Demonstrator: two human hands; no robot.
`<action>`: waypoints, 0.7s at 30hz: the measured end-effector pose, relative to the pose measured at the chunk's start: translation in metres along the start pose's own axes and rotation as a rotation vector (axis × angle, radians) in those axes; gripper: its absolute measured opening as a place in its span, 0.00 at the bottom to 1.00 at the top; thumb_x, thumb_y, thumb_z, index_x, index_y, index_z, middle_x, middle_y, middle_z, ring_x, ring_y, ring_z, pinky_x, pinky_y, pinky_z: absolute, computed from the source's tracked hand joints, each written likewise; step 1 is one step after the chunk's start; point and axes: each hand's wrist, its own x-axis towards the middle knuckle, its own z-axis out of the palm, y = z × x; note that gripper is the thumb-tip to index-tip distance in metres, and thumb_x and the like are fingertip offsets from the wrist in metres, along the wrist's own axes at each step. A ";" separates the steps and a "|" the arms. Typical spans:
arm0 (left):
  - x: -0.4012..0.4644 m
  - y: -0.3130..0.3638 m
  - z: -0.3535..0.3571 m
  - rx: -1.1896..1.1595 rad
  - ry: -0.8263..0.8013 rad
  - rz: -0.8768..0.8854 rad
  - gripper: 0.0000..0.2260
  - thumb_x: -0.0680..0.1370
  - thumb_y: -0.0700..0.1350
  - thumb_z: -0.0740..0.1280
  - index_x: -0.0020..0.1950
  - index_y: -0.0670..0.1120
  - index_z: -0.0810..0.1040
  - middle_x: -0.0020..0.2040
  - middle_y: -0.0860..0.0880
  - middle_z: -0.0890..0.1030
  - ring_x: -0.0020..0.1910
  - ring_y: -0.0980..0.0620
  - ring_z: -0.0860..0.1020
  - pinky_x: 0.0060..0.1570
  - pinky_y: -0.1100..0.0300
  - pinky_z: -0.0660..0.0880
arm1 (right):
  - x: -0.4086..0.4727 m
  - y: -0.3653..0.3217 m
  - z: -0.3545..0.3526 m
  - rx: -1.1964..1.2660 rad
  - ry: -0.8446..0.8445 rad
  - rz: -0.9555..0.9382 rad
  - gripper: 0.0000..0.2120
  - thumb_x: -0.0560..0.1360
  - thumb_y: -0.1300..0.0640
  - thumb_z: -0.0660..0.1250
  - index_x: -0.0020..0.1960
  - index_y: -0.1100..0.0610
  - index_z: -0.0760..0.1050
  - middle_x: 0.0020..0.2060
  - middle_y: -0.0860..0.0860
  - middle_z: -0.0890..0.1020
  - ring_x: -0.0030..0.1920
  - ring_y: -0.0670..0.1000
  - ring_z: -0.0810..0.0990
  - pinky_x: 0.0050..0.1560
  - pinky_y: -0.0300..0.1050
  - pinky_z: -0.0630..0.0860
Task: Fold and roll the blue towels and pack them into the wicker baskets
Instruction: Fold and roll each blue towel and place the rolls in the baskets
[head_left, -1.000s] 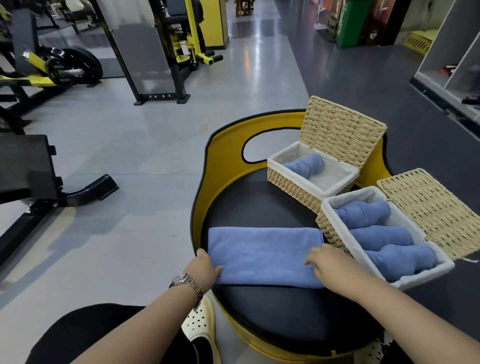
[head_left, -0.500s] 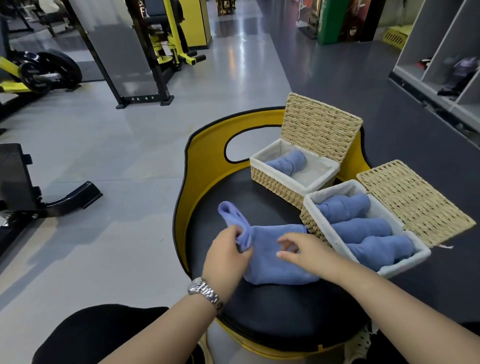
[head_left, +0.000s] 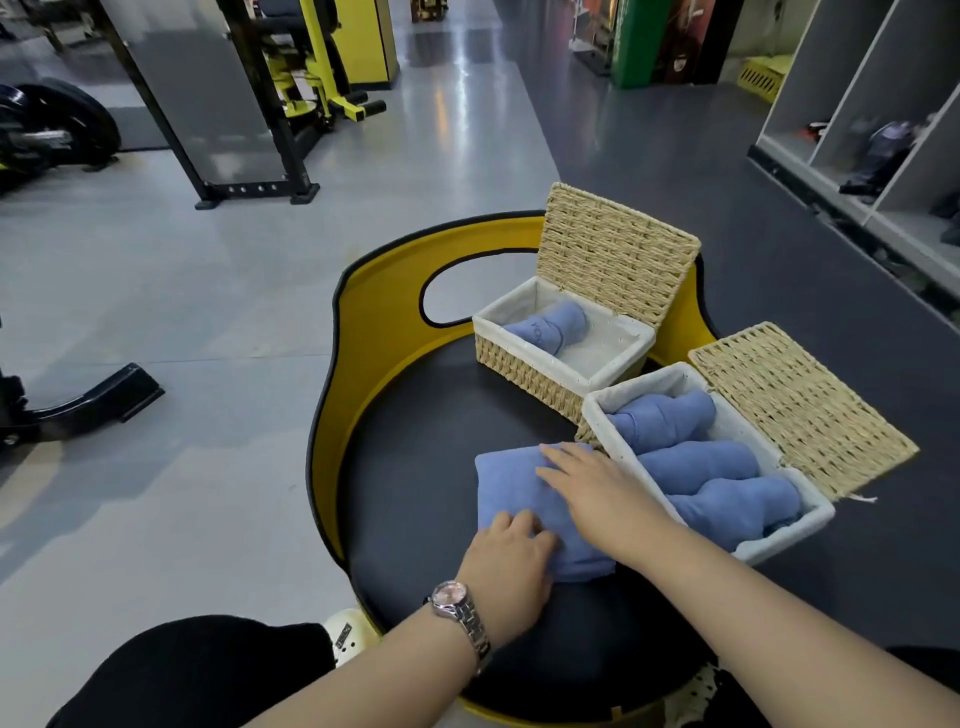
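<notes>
A blue towel (head_left: 511, 483), folded in half, lies on the black round seat (head_left: 415, 447) just left of the near wicker basket (head_left: 597, 410). My right hand (head_left: 587, 483) lies flat on the towel's top with straight fingers. At the towel's near edge my left hand (head_left: 506, 558) rests with its fingers on the cloth; whether it pinches the edge I cannot tell. The near basket holds three rolled blue towels (head_left: 696, 467), lid open to the right. One rolled towel (head_left: 550, 327) sits in the far wicker basket (head_left: 524, 364), whose lid stands upright.
The seat has a yellow raised rim (head_left: 363, 312) with a handle cut-out at the back. Gym machines (head_left: 291, 78) stand on the grey floor to the left and behind. White shelving (head_left: 852, 104) runs along the right. My black-clad knee (head_left: 197, 670) is at the bottom left.
The long towel strip was lifted at its left end by my left hand and folded over to the right. It now lies half as long, with both hands on it.
</notes>
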 end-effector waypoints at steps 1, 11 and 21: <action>-0.004 -0.007 0.003 0.032 -0.013 0.002 0.12 0.66 0.54 0.61 0.47 0.56 0.77 0.46 0.54 0.78 0.39 0.51 0.77 0.33 0.60 0.77 | -0.001 -0.002 0.001 -0.026 -0.070 0.011 0.21 0.72 0.61 0.65 0.65 0.53 0.73 0.71 0.54 0.68 0.66 0.58 0.72 0.60 0.50 0.73; -0.006 -0.087 -0.030 -0.253 -0.055 -0.155 0.13 0.75 0.54 0.58 0.46 0.51 0.80 0.49 0.55 0.80 0.49 0.54 0.77 0.54 0.52 0.74 | 0.001 -0.034 -0.027 0.025 -0.360 0.226 0.14 0.79 0.50 0.59 0.57 0.58 0.75 0.54 0.55 0.79 0.54 0.57 0.79 0.44 0.44 0.69; 0.003 -0.095 -0.017 -0.297 -0.247 -0.488 0.22 0.66 0.59 0.72 0.54 0.50 0.76 0.50 0.50 0.78 0.49 0.49 0.76 0.43 0.57 0.73 | 0.016 0.002 0.006 0.795 -0.331 0.342 0.46 0.69 0.57 0.75 0.77 0.57 0.49 0.66 0.50 0.71 0.54 0.44 0.72 0.58 0.36 0.67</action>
